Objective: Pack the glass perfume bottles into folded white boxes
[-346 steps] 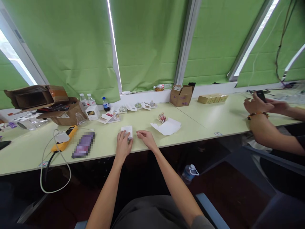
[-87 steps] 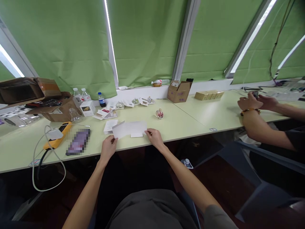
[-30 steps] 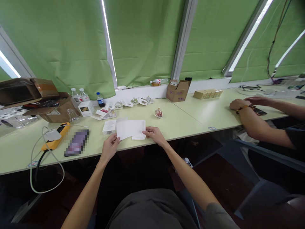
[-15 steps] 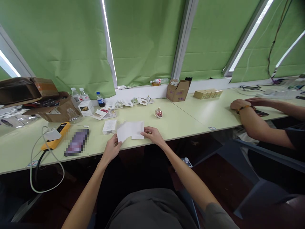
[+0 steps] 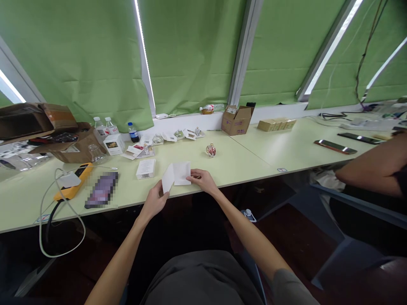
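Between my hands at the table's front edge is a folded sheet of white card (image 5: 182, 173), bent along a crease into two panels. My left hand (image 5: 154, 200) pinches its left panel between thumb and fingers. The right edge is gripped by my right hand (image 5: 202, 179). Beyond my right hand stands a small round glass bottle (image 5: 210, 150) with pinkish contents. A closed white box (image 5: 146, 169) lies just left of the card. Farther back, several small bottles (image 5: 158, 139) sit beside opened white cartons (image 5: 132, 151).
A blurred phone (image 5: 101, 189) and a yellow power strip (image 5: 73, 182) with a looped cable lie on the left. Cardboard boxes (image 5: 68, 144) are behind them. A brown carton (image 5: 237, 120) and yellowish boxes (image 5: 276, 124) stand at the back. Another person's arm (image 5: 372, 165) is far right.
The card's left panel has folded inward and stands steeper, as my left hand moved right. My right hand barely moved. The other person's arms drew back to the right, uncovering phones.
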Tool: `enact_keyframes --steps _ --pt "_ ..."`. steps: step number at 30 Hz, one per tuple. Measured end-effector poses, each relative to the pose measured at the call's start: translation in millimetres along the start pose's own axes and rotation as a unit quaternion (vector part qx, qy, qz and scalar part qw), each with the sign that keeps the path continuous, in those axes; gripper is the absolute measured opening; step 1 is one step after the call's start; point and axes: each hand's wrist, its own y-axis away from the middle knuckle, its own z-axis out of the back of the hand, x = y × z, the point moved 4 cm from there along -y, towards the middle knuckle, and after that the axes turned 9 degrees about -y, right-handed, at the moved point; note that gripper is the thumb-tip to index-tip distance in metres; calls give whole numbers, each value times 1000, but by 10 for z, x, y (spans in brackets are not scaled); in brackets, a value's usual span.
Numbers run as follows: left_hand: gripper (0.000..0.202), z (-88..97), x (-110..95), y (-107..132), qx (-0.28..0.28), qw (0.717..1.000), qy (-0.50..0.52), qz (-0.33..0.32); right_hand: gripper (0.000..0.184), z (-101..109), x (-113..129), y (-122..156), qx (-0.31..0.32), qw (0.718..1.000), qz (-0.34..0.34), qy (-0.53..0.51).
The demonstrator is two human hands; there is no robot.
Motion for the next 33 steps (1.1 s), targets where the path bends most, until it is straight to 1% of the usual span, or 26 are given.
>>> enact_keyframes --steps 6,13,21,27,33 --pt "47 3 -63 20 5 1000 0 -6 45 -5 6 4 -5 1000 -3 -16" --pt "47 -101 -136 35 8 1000 5 -8 46 -28 44 24 5 1000 -6 -27" --pt "50 -73 -101 14 11 1000 21 -2 46 -31 53 28 1 1000 -11 -26" --pt "50 -106 -139 33 2 1000 8 -7 47 -26 65 33 -6 1000 -6 -12" --pt "51 -85 -118 42 18 1000 4 -7 46 -31 37 26 -2 1000 -8 -12"
